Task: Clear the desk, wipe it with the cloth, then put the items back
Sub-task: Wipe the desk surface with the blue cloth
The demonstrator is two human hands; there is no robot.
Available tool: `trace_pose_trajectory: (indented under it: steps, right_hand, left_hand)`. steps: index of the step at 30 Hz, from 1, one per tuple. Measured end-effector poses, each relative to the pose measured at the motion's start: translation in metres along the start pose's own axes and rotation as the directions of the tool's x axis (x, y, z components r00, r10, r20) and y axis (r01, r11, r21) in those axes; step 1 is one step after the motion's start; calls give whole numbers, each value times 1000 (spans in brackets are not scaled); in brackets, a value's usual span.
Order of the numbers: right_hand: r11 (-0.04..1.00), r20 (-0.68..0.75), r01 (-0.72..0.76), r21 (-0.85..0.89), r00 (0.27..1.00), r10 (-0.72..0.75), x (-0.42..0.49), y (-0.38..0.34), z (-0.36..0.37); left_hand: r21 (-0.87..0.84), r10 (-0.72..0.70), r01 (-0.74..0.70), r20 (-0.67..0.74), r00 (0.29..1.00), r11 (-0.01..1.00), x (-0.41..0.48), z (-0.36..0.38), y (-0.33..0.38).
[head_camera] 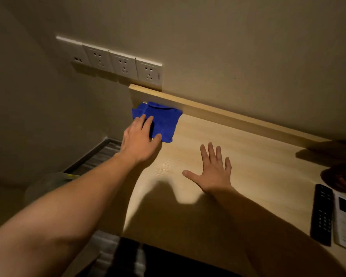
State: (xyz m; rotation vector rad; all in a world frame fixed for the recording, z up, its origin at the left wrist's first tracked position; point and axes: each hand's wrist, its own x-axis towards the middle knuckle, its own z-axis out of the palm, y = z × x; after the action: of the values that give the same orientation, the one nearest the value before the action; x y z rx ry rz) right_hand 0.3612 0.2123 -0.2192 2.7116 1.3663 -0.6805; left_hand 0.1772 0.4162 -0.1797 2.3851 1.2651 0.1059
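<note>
A blue cloth (162, 120) lies folded at the far left corner of the light wooden desk (248, 156), against its raised back strip. My left hand (139, 138) lies on the cloth's near left part, fingers spread and pressing it to the desk. Flat on the bare wood in the middle of the desk rests my right hand (213, 170), fingers straight and spread, holding nothing. A black remote (322, 214) and a white remote (345, 218) lie side by side at the desk's right end.
A dark round object (340, 179) sits behind the remotes at the right edge. A row of white wall sockets (116, 62) runs above the desk's left corner. Left of the desk the floor drops away, with a pale rounded bin (46, 184) below.
</note>
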Motion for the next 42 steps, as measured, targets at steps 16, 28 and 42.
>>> trace_pose_trajectory:
  steps: [16, 28, 42]
  right_hand:
    - [998, -31, -13, -67, 999, 11, 11, 4, 8]
    - [999, -113, 39, -23, 993, -42, 1, 4, 13]
    - [999, -109, 50, -17, 993, -51, -5, 4, 12]
  left_hand:
    - [263, 31, -58, 109, 994, 963, 84, 41, -6]
    - [305, 63, -97, 121, 991, 947, 8, 48, -29]
    - [282, 49, -67, 72, 996, 957, -145, 59, -61]
